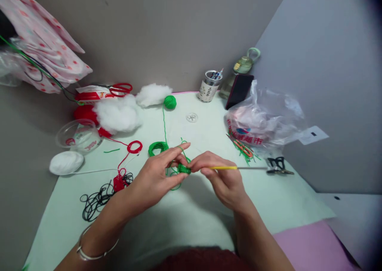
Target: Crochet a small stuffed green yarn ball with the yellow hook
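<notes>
Between my hands is a small piece of green crochet work (184,168). My left hand (158,174) pinches it from the left, and a strand of green yarn runs over those fingers. My right hand (222,178) is closed around a crochet hook (224,168) with a yellow grip and metal shaft; its tip meets the crochet piece, hidden by the fingers. Beyond my left hand lies a coil of green yarn (158,148). From there a strand leads back to a green yarn ball (170,102).
At left are white stuffing (119,114), red-handled scissors (121,89), a clear plastic lid (76,133), a white yarn ball (66,162) and tangled black cord (95,201). A pen tin (208,88), phone (239,90), plastic bag (265,117) and black clip (276,164) stand or lie at right.
</notes>
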